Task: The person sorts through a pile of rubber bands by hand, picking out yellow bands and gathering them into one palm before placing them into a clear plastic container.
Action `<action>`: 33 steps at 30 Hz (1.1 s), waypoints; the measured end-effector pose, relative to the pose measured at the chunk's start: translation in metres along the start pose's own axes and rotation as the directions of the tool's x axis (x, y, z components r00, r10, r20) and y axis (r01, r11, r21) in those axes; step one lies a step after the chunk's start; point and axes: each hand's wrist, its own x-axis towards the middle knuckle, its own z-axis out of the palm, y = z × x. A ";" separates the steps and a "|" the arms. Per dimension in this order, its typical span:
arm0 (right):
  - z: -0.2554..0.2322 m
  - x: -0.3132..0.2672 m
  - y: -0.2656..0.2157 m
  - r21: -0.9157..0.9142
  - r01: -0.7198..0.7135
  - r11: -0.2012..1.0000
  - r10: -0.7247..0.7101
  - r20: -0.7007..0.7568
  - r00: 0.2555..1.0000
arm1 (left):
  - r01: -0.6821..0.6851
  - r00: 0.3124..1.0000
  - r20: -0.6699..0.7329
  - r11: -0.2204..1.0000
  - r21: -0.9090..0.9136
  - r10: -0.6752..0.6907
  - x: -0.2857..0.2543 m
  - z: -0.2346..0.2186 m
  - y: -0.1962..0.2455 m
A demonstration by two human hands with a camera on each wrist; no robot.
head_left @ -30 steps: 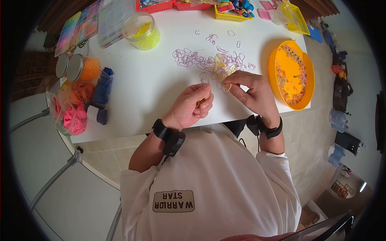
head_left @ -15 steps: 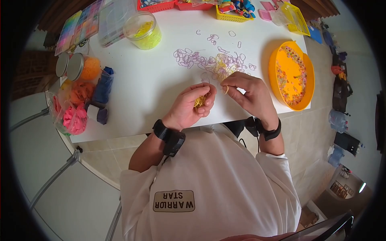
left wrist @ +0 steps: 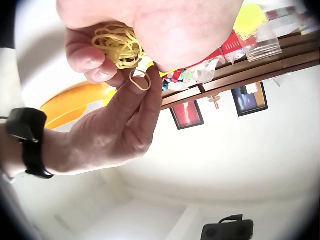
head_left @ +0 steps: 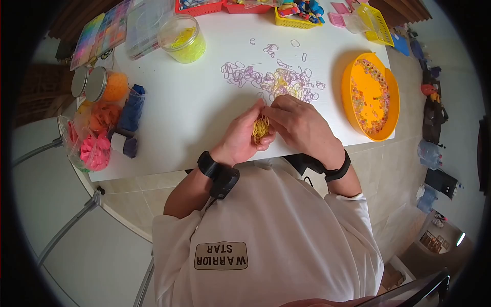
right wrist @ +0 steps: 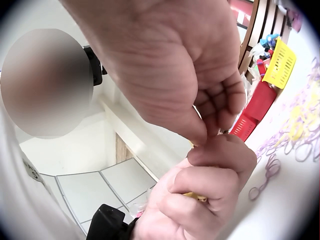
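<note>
My left hand holds a bunch of yellow rubber bands in its curled fingers, close above the front of the white table. Up against its fingertips is my right hand, thumb and finger pinched together. A single pale yellow rubber band shows as a small loop at the right fingertips in the left wrist view. Just beyond both hands lies a loose pile of purple and yellow rubber bands. In the right wrist view the left fingers mostly hide the bunch.
An orange tray of small beads stands at the right. Behind to the left is a clear jar of bright yellow bands. More jars and bags, such as an orange-filled jar, line the left side. Baskets stand along the back.
My right hand has moved left and in to meet the left fingertips, bringing its single band along. The left hand has turned and opened a little, showing more of the yellow bunch.
</note>
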 end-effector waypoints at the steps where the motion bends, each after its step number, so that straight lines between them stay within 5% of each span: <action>1: -0.001 0.000 0.000 0.007 -0.009 1.000 0.009 0.003 1.000 | -0.001 1.000 0.008 1.000 0.001 0.001 0.000 -0.001 0.000; 9: -0.001 0.002 0.000 0.050 -0.011 0.999 0.010 0.010 1.000 | 0.021 0.999 -0.042 1.000 -0.008 -0.021 -0.001 0.008 0.002; 12: -0.010 0.000 0.004 0.125 -0.091 0.988 0.102 -0.079 0.992 | -0.011 1.000 0.025 1.000 0.027 0.010 -0.002 0.003 0.003; 18: -0.047 -0.011 0.053 -0.126 -0.394 0.911 0.358 -0.236 0.903 | -0.056 0.998 0.008 0.998 0.036 0.056 -0.011 0.001 0.015; 25: -0.026 -0.012 0.076 -0.213 -0.290 0.933 0.285 -0.057 0.957 | -0.089 0.995 -0.032 0.990 0.105 0.093 -0.014 -0.001 0.015; 33: -0.007 -0.008 0.094 -0.236 -0.175 0.956 0.167 -0.052 0.985 | -0.071 0.997 0.029 0.989 0.132 0.068 -0.018 -0.004 0.017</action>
